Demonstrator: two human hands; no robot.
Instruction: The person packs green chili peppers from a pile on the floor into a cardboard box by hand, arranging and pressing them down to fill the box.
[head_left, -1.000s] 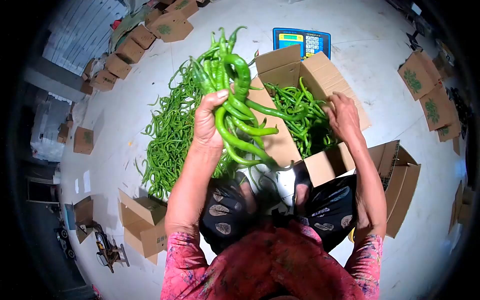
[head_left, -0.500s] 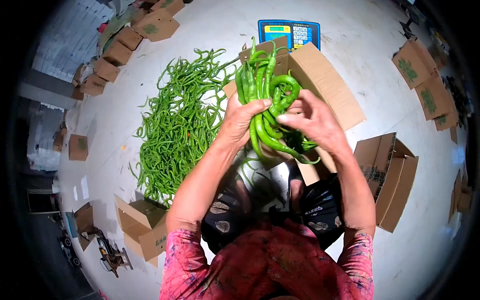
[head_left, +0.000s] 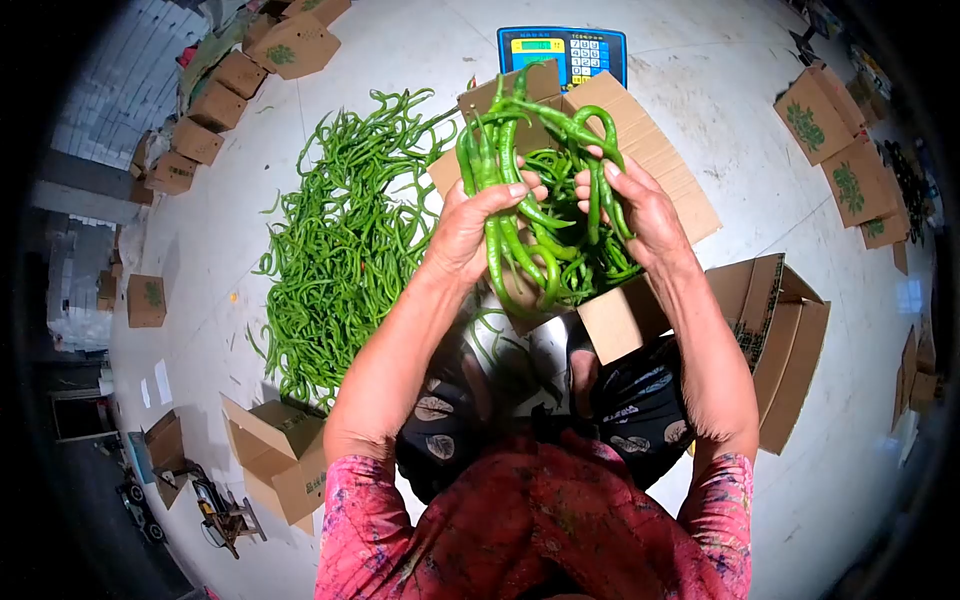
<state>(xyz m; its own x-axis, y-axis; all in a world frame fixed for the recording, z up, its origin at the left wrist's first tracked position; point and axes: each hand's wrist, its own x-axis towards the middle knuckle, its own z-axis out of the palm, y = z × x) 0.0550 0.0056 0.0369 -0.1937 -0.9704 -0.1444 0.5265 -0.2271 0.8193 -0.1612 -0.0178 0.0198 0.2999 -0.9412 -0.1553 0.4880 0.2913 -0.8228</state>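
Note:
A bunch of long green chili peppers [head_left: 490,165] is clasped in my left hand [head_left: 468,228], the thumb across its front and the ends hanging below. My right hand [head_left: 645,212] is closed on a few more green chili peppers [head_left: 598,185], one of them curled over at the top. Both hands are above an open cardboard box [head_left: 690,165], and between them more chilies [head_left: 575,265] show inside it. Left of my left arm, a large heap of green chilies [head_left: 345,250] is spread on the floor.
Behind the box stands a blue scale display [head_left: 562,55] with a keypad. An open carton [head_left: 785,350] is on the right, another [head_left: 280,460] at lower left. Printed cartons [head_left: 820,120] line the right side and more cartons [head_left: 220,105] the upper left. A small wooden stool [head_left: 228,515] is at lower left.
My hands have moved apart. The right hand has drawn some chilies away from the bunch to the right, while the left keeps the rest. More of the box's contents now shows.

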